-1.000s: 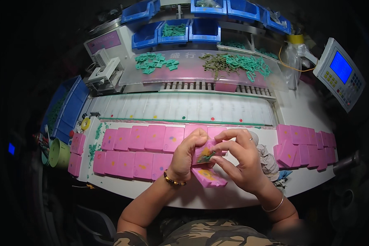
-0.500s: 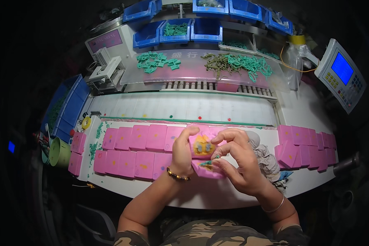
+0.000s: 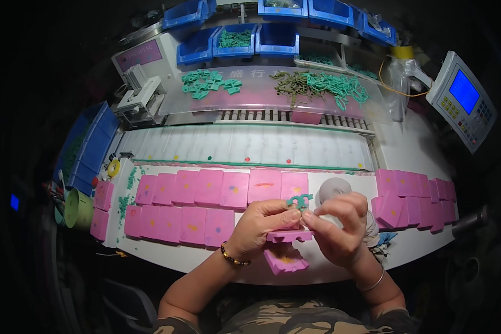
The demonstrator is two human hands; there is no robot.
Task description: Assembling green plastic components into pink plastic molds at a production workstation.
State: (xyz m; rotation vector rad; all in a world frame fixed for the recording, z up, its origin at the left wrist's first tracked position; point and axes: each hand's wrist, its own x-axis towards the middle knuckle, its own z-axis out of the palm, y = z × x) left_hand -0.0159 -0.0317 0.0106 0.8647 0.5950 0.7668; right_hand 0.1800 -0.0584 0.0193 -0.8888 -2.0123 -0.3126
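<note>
My left hand [image 3: 256,227] is closed around a pink rubber mould [image 3: 286,260] that gapes apart, its lower flap hanging with a jagged, yellow-stained inner face. A small green openwork wax piece [image 3: 300,201] stands up at the fingertips, above the mould. The thumb and fingertips of my right hand [image 3: 342,228] are pinched at the base of this wax piece, close to my left thumb. Fingers partly hide where the piece and the mould meet.
Two rows of pink moulds [image 3: 190,186] lie on the left, with more pink moulds [image 3: 409,195] stacked on the right. A grey round object [image 3: 335,189] sits beyond my right hand. Green wax pieces [image 3: 209,82] cover part of a clear shelf below blue bins [image 3: 235,42].
The mould has been bent and turned, its yellow-stained cavity no longer facing up. The green wax piece now stands above the mould at my fingertips. Coloured dots on the conveyor strip have shifted left.
</note>
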